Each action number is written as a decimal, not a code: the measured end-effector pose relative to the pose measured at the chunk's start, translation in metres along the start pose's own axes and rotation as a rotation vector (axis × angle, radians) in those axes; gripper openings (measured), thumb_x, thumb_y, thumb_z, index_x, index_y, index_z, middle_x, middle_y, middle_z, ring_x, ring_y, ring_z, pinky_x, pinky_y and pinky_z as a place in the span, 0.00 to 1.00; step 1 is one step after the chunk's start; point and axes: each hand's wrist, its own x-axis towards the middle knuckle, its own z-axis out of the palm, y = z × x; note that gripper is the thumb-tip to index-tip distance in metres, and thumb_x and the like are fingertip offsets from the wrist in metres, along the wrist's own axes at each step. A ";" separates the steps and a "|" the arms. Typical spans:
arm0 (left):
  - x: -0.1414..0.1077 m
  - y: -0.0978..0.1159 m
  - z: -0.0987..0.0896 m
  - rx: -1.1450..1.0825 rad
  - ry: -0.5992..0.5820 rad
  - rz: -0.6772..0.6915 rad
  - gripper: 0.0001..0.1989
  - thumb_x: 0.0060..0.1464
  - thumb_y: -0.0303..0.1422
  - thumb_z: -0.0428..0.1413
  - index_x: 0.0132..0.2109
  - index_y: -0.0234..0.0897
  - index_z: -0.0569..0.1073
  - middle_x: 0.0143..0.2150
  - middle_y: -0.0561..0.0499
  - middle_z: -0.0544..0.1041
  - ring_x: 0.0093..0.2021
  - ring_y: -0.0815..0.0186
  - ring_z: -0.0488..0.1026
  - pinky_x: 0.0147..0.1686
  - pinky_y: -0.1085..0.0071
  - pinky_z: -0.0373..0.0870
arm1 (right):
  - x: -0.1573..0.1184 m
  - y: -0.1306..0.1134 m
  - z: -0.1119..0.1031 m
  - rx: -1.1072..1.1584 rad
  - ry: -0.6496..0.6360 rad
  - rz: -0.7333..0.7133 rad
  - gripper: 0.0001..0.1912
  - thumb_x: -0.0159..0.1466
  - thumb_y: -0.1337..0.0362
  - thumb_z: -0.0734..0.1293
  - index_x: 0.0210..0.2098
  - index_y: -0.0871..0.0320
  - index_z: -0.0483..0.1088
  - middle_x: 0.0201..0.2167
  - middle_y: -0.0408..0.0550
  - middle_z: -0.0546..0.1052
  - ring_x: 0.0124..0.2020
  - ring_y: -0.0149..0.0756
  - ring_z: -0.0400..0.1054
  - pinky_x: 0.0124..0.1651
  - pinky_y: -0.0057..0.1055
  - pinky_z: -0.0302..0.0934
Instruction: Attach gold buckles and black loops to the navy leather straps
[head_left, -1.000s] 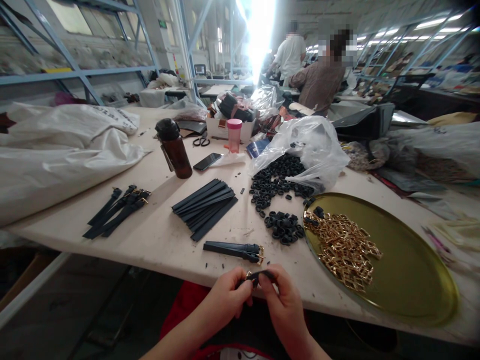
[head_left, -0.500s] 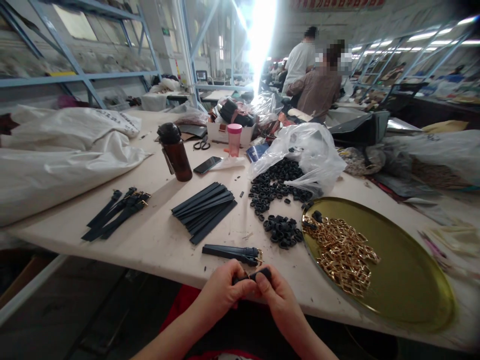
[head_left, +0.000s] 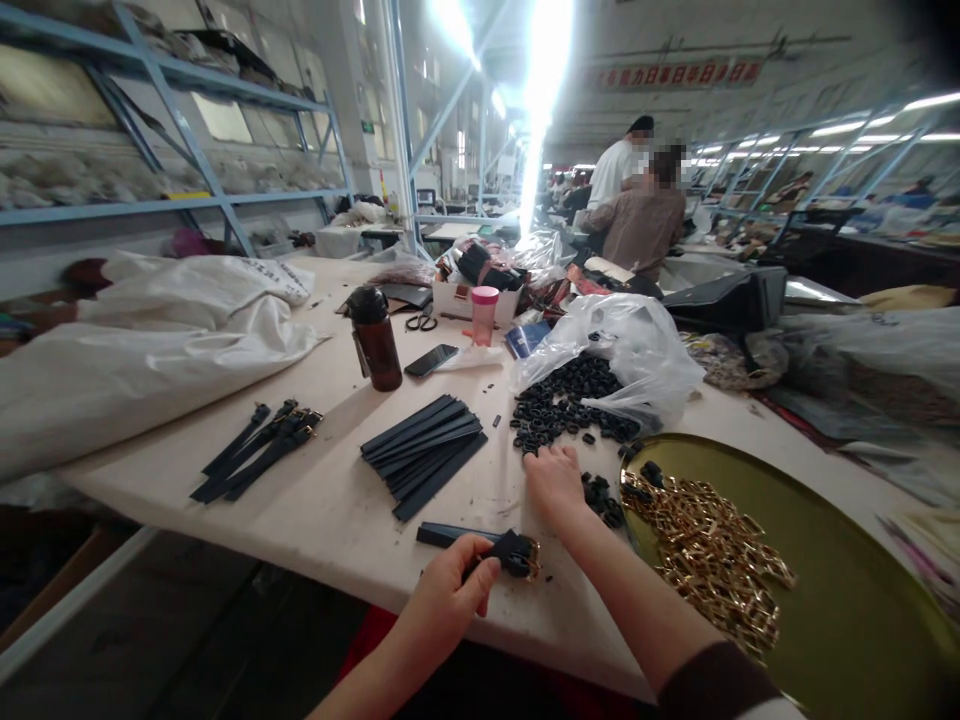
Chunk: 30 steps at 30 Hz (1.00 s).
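Black leather strap (head_left: 514, 553) is sitting in the left hand's grip (head_left: 442, 590), closed over it just above the counter (head_left: 315, 490), beside a gold buckle (head_left: 533, 562). Whether the flat strip running out past those fingers belongs to the same strap is hidden. The right hand (head_left: 555, 485) is reaching down just beside black rubber rings (head_left: 600, 497), near a brass tray (head_left: 832, 570) of gold buckles (head_left: 705, 565); its fingers are turning away from view, so I cannot tell whether that grip is holding anything.

The fingers (head_left: 480, 572) of the left hand (head_left: 441, 590) hide part of the black strap (head_left: 514, 553); the gold tray (head_left: 847, 600) runs out of view.
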 end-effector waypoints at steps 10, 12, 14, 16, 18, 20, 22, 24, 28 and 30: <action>0.005 0.012 -0.012 0.001 0.158 0.022 0.13 0.54 0.39 0.47 0.35 0.34 0.68 0.17 0.60 0.60 0.20 0.72 0.59 0.23 0.76 0.56 | -0.043 -0.020 -0.015 0.567 -0.026 0.041 0.11 0.59 0.66 0.60 0.42 0.59 0.66 0.33 0.49 0.73 0.33 0.35 0.67 0.36 0.31 0.56; 0.005 0.015 -0.013 0.019 0.169 0.037 0.12 0.54 0.39 0.47 0.35 0.34 0.68 0.18 0.59 0.60 0.20 0.72 0.60 0.23 0.76 0.56 | -0.057 -0.025 -0.018 1.063 -0.125 0.197 0.09 0.56 0.61 0.63 0.36 0.59 0.66 0.26 0.44 0.72 0.27 0.33 0.66 0.30 0.29 0.57; 0.004 0.015 -0.011 0.040 0.181 0.040 0.12 0.54 0.38 0.47 0.36 0.35 0.69 0.19 0.59 0.62 0.20 0.72 0.61 0.22 0.77 0.56 | -0.069 -0.030 -0.021 1.411 -0.232 0.339 0.12 0.52 0.57 0.67 0.29 0.58 0.65 0.19 0.39 0.69 0.22 0.31 0.63 0.26 0.28 0.55; 0.003 0.014 -0.009 0.068 0.189 0.039 0.11 0.54 0.38 0.48 0.36 0.35 0.69 0.20 0.58 0.63 0.20 0.72 0.62 0.22 0.77 0.57 | -0.076 -0.033 -0.021 1.559 -0.280 0.422 0.15 0.47 0.54 0.70 0.24 0.59 0.64 0.16 0.37 0.68 0.20 0.29 0.61 0.25 0.27 0.54; 0.002 0.013 -0.007 0.099 0.193 0.049 0.11 0.54 0.37 0.47 0.36 0.35 0.70 0.22 0.57 0.66 0.22 0.71 0.63 0.24 0.76 0.59 | -0.081 -0.036 -0.020 1.616 -0.293 0.463 0.17 0.45 0.54 0.72 0.22 0.59 0.65 0.15 0.37 0.68 0.18 0.27 0.60 0.24 0.26 0.52; 0.000 0.014 -0.005 0.137 0.199 0.068 0.11 0.54 0.37 0.47 0.36 0.36 0.70 0.25 0.55 0.69 0.24 0.70 0.65 0.26 0.75 0.61 | -0.083 -0.036 -0.018 1.657 -0.305 0.490 0.18 0.44 0.53 0.73 0.22 0.60 0.66 0.15 0.37 0.68 0.18 0.26 0.58 0.23 0.25 0.51; -0.002 0.014 -0.003 0.179 0.200 0.081 0.11 0.54 0.36 0.47 0.37 0.36 0.70 0.28 0.54 0.72 0.26 0.69 0.67 0.28 0.75 0.61 | -0.085 -0.036 -0.015 1.704 -0.302 0.525 0.17 0.46 0.52 0.72 0.23 0.60 0.69 0.15 0.38 0.68 0.18 0.26 0.57 0.23 0.25 0.51; -0.004 0.012 -0.001 0.225 0.204 0.082 0.11 0.55 0.36 0.47 0.38 0.37 0.71 0.29 0.53 0.73 0.28 0.68 0.68 0.29 0.74 0.61 | -0.088 -0.035 -0.013 1.721 -0.271 0.551 0.17 0.48 0.51 0.70 0.24 0.60 0.71 0.16 0.38 0.68 0.18 0.26 0.57 0.23 0.25 0.51; -0.005 0.008 0.005 0.298 0.196 0.093 0.10 0.55 0.35 0.46 0.39 0.37 0.70 0.30 0.53 0.74 0.30 0.67 0.69 0.30 0.74 0.61 | -0.093 -0.034 -0.013 1.644 -0.174 0.525 0.21 0.51 0.47 0.67 0.27 0.62 0.74 0.15 0.40 0.67 0.19 0.26 0.57 0.22 0.25 0.50; -0.005 0.007 0.007 0.338 0.180 0.100 0.10 0.56 0.35 0.46 0.39 0.38 0.70 0.30 0.53 0.75 0.30 0.67 0.70 0.30 0.74 0.61 | -0.095 -0.034 -0.013 1.615 -0.149 0.509 0.23 0.51 0.46 0.66 0.28 0.62 0.75 0.16 0.40 0.66 0.19 0.26 0.56 0.22 0.25 0.49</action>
